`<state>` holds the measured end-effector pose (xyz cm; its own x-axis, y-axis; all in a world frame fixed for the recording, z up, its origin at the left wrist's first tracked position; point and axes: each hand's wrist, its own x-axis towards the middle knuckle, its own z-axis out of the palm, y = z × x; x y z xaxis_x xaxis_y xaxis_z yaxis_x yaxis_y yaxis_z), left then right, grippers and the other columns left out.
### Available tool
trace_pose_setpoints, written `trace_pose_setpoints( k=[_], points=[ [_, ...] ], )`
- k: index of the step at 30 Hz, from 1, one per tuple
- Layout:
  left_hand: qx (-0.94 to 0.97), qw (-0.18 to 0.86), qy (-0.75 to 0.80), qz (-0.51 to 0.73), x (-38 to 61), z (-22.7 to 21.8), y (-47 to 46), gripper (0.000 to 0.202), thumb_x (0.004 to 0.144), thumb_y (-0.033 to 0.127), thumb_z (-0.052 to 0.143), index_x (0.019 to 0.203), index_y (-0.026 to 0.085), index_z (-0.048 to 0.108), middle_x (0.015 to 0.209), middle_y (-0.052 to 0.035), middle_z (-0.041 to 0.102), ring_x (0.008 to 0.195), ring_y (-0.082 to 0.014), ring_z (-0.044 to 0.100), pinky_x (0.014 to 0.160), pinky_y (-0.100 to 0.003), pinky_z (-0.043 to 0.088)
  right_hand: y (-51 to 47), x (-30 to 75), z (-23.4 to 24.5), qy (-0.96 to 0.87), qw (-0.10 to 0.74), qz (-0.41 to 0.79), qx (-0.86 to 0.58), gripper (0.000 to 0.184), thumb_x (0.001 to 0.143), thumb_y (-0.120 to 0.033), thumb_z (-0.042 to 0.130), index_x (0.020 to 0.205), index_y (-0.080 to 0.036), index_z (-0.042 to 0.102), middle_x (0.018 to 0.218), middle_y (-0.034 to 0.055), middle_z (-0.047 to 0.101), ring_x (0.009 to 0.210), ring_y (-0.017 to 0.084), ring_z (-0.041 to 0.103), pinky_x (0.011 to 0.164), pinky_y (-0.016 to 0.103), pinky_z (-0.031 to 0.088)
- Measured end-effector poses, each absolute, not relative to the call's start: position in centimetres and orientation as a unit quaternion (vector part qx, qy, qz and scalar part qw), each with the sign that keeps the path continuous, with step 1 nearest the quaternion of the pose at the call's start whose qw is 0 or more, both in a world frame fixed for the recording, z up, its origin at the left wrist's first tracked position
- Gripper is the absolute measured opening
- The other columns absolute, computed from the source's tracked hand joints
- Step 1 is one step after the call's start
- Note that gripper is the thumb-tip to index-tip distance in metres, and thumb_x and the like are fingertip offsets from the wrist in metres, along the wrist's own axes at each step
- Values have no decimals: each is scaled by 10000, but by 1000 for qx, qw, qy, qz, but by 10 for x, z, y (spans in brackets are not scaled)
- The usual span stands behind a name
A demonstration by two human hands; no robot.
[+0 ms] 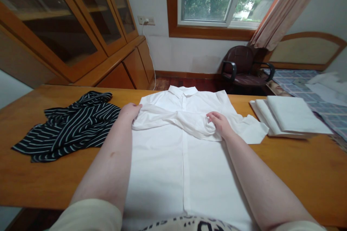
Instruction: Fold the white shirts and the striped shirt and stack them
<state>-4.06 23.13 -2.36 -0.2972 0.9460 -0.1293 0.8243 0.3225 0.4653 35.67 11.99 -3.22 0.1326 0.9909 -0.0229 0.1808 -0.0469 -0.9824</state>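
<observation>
White cotton-looking cloth takes centre stage: one shirt (159,162) flat on the one table (282,173), collar (183,91) at the far edge, buttons up. Two sleeves to count, and one lies bunched across the chest while the other (252,128) sticks out to the right.

Two hands are on it! The left hand (131,110) is at the shirt's left edge, fingers bent in against the cloth; the wrist covers much of it, so I cannot tell how firm that hold is. The right hand (219,122) has thumb and fingers nearly together, pinching the bunched sleeve.

Over on the left, one striped top (78,126), black and white, crumpled, its shape hard to read, the left forearm just in front of its right side. Right of the shirt, one pile of folded white cloth (295,115), at least two pieces, the exact count unclear.

Beyond the table: one chair (240,63), its base hidden; one curtain (290,11), cut off at the top; one bed (290,83), running out of view; one cabinet (114,47) showing three glass doors. The shirt's near hem disappears below the wearer's printed top (189,225).
</observation>
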Motion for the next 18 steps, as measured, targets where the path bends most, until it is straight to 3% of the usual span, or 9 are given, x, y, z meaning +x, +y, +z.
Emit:
trace_pose_setpoints(
  k=[3, 7, 12, 15, 18],
  points=[
    [559, 197, 785, 179, -41, -28, 241, 335, 654, 431, 647, 864, 174, 696, 729, -99, 696, 655, -263, 634, 631, -348, 456, 119, 358, -30, -477, 487, 434, -589, 339, 662, -497, 616, 753, -173, 649, 576, -24, 519, 518, 114, 423, 493, 243, 301],
    [553, 163, 779, 248, -49, -38, 245, 285, 649, 432, 657, 814, 203, 697, 776, -78, 699, 714, -257, 639, 678, -350, 473, 115, 360, -26, -483, 503, 447, -561, 355, 718, -511, 557, 824, -187, 655, 589, -27, 483, 476, 97, 350, 460, 241, 243],
    [491, 111, 767, 397, -65, -42, 249, 323, 683, 450, 641, 861, 187, 701, 855, -72, 700, 818, -250, 637, 790, -349, 486, 115, 362, -27, -540, 499, 426, -527, 268, 689, -369, 573, 875, -195, 656, 706, -7, 535, 629, 136, 453, 562, 252, 331],
    [481, 114, 765, 412, -68, -45, 251, 313, 701, 419, 631, 887, 177, 700, 867, -74, 700, 847, -252, 633, 832, -357, 482, 118, 362, -30, -560, 461, 417, -547, 229, 596, -247, 573, 813, -194, 623, 724, -17, 535, 673, 146, 476, 595, 249, 349],
    [495, 121, 766, 392, -69, -49, 252, 300, 714, 395, 620, 898, 172, 697, 869, -79, 698, 836, -253, 633, 824, -367, 485, 119, 362, -32, -542, 447, 390, -595, 213, 572, -230, 557, 780, -195, 584, 748, -21, 542, 607, 122, 449, 556, 243, 335]
  ],
)
